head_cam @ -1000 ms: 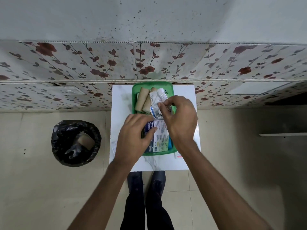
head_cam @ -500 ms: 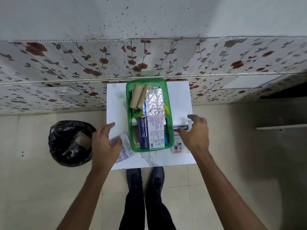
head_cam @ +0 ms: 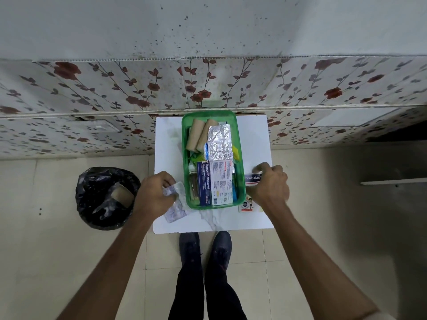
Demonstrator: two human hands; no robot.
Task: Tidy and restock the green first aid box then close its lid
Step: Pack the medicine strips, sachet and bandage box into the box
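Head: L hand (head_cam: 155, 195) grips blister strip (head_cam: 173, 190); R hand (head_cam: 270, 186) seemingly on plaster box (head_cam: 252, 178).

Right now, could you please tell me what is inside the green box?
In the green box: two brown rolls, a foil strip, a dressings packet and a small bottle. Whatever lies beneath them is covered.

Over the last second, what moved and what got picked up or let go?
Both hands left the green box. The left hand went out left and closed its fingers on a blister strip beside the box; the right hand went right, onto the Hansaplast pack. The box contents, table and bin stayed put.
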